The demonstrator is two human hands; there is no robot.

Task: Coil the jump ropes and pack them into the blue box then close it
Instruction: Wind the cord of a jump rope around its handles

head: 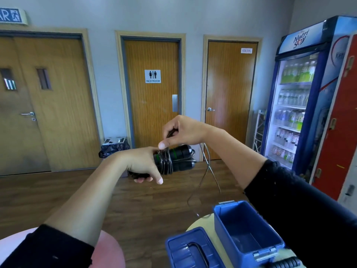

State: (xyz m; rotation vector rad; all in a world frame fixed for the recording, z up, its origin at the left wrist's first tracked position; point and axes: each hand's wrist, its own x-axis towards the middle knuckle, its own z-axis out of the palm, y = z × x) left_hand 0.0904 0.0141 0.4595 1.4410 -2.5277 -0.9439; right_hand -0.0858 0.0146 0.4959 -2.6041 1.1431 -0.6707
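Note:
My left hand (144, 163) grips the two black handles of a jump rope (177, 158), held level at chest height. Several turns of thin black cord are wound around the handles. My right hand (181, 132) is just above them, pinching the cord. The loose rest of the cord (207, 171) hangs in a loop down toward the table. The blue box (249, 235) stands open at lower right, with nothing visible inside. Its lid (185, 248) with a black carry handle is folded open toward me. Another black ribbed handle (284, 264) shows at the bottom edge beside the box.
The box rests on a small round cream table (201, 223). A pink round stool (108, 246) is at lower left. A drinks fridge (295, 105) and red lockers (336, 144) line the right wall. Wooden doors and a bin (114, 146) stand ahead across the wood floor.

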